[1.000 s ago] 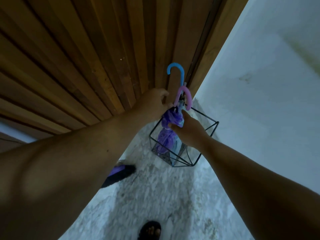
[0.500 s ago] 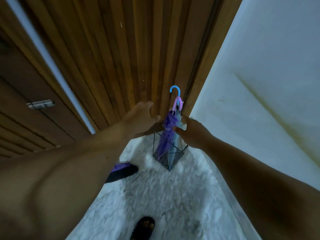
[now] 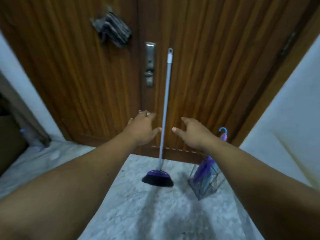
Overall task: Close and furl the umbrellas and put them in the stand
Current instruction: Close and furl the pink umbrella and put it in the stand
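Observation:
Two furled umbrellas stand in a black wire stand (image 3: 207,185) on the floor at the right, in the corner by the door. The purple umbrella (image 3: 203,168) has a pink hooked handle (image 3: 223,136); a pale blue umbrella (image 3: 208,181) beside it has a blue hooked handle (image 3: 223,130). My right forearm crosses in front of their middle. My left hand (image 3: 140,129) and my right hand (image 3: 192,131) are raised in front of the door, fingers spread, holding nothing, well clear of the stand.
A broom (image 3: 162,122) with a grey pole and purple-black head leans on the wooden door (image 3: 207,66) between my hands. A metal lock plate (image 3: 149,64) and a grey cloth (image 3: 112,31) are on the door. White wall (image 3: 285,118) at right; marble floor (image 3: 147,205) below.
Both hands have let go of the umbrellas and lifted away to the left. The view has risen and pulled back, so the stand now sits at lower right.

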